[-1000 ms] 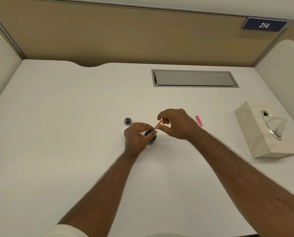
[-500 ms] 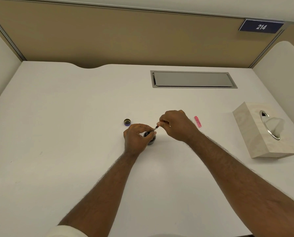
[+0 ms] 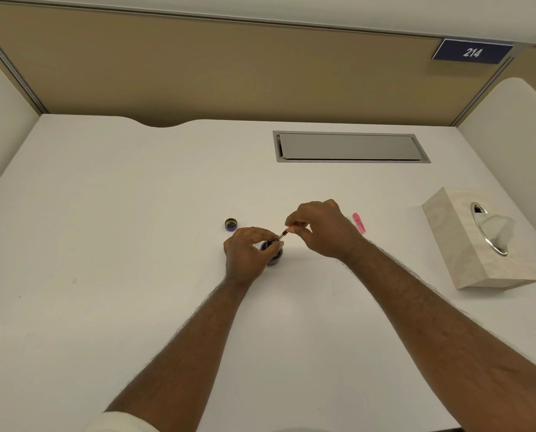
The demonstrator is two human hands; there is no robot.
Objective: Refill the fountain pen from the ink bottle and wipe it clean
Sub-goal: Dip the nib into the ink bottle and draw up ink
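Note:
A small dark ink bottle (image 3: 273,254) stands uncapped on the white desk, and my left hand (image 3: 248,249) grips it from the left side. My right hand (image 3: 321,230) pinches the thin pen part (image 3: 284,234), which slants down to the left with its lower end at the bottle's mouth. Most of the pen is hidden inside my fingers. The bottle's dark cap (image 3: 231,224) lies upside down just behind and left of my left hand. A pink pen piece (image 3: 359,222) lies on the desk to the right of my right hand.
A beige tissue box (image 3: 466,244) with a tissue sticking out of its oval opening sits at the right edge of the desk. A grey cable hatch (image 3: 351,147) is set into the desk at the back. Partition walls close in the back and both sides.
My right hand has lowered the pen part so that its tip now meets the bottle's mouth. The left hand has kept its hold on the bottle.

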